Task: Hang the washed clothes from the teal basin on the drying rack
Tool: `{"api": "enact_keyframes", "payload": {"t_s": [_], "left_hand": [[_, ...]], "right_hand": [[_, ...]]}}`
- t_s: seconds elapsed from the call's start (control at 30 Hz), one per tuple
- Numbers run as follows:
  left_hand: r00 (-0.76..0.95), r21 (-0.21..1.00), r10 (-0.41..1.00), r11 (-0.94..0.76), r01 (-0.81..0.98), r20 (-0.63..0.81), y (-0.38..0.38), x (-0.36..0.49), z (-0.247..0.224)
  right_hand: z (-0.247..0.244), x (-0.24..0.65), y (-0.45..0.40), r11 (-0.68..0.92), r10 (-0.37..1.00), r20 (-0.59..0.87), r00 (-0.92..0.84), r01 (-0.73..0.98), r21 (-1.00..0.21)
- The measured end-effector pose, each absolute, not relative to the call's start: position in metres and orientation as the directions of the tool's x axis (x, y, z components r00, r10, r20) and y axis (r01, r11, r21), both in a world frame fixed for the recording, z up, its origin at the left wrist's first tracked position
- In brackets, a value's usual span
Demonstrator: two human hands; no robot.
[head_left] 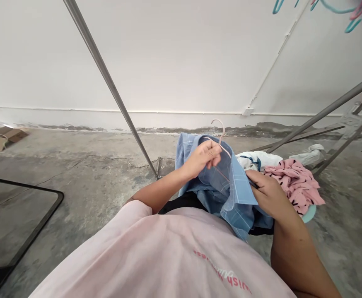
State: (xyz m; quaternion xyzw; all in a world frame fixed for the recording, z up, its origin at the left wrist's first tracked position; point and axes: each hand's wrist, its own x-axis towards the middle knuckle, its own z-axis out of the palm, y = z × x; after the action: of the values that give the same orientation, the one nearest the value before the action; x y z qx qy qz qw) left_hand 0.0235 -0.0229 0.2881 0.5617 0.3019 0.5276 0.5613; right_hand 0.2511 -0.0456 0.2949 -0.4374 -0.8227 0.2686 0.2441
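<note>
A blue shirt [213,186] with thin white lines hangs in front of my body, its collar open. Inside the collar sits a pale pink hanger [222,131], its hook sticking up above the cloth. My left hand [207,157] is closed on the hanger just below the hook. At the shirt's right side, my right hand [266,192] is wrapped round the blue fabric near the front edge; its fingertips are partly hidden behind the cloth.
Pink patterned cloth [295,184] and white cloth [258,159] are heaped in a light green basin [309,214] at the right. Metal poles [112,89] slant at left and right. Hangers [339,9] hang top right. A black frame [52,213] lies left; a cardboard box [11,134] stands behind.
</note>
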Motion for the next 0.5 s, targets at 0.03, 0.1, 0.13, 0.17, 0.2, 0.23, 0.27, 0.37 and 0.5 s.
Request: {"api": "enact_keyframes", "payload": {"t_s": [0.03,0.1,0.13,0.17,0.2,0.23,0.27,0.37,0.5], "left_hand": [[0.26,0.942,0.942,-0.127,-0.312,0.213,-0.019,0.023,0.288],[0.294,0.922,0.946,-0.013,-0.388,0.138,-0.012,0.023,0.287],[0.332,0.911,0.938,0.047,-0.409,0.1,-0.01,0.023,0.286],[0.368,0.902,0.927,0.103,-0.42,0.066,-0.009,0.024,0.286],[0.39,0.892,0.92,0.144,-0.429,0.039,-0.009,0.024,0.285],[0.396,0.881,0.918,0.167,-0.443,0.025,-0.009,0.025,0.286],[0.39,0.871,0.921,0.173,-0.46,0.023,-0.008,0.025,0.286],[0.335,0.852,0.941,0.134,-0.507,0.051,-0.004,0.023,0.293],[0.223,0.839,0.971,0.055,-0.542,0.081,0.011,0.008,0.311]], "right_hand": [[0.293,0.251,-0.045,0.498,0.843,0.184,-0.505,0.607,-0.619],[0.29,0.254,-0.043,0.546,0.826,0.224,-0.517,0.635,-0.547],[0.288,0.256,-0.042,0.569,0.815,0.245,-0.526,0.646,-0.509],[0.287,0.258,-0.041,0.593,0.802,0.264,-0.536,0.654,-0.47],[0.286,0.259,-0.04,0.612,0.789,0.281,-0.546,0.663,-0.432],[0.286,0.26,-0.04,0.626,0.779,0.295,-0.553,0.671,-0.397],[0.286,0.26,-0.04,0.633,0.774,0.305,-0.555,0.679,-0.371],[0.286,0.261,-0.038,0.607,0.795,0.302,-0.526,0.67,-0.428],[0.28,0.272,-0.03,0.505,0.856,0.345,-0.385,0.483,-0.715]]}}
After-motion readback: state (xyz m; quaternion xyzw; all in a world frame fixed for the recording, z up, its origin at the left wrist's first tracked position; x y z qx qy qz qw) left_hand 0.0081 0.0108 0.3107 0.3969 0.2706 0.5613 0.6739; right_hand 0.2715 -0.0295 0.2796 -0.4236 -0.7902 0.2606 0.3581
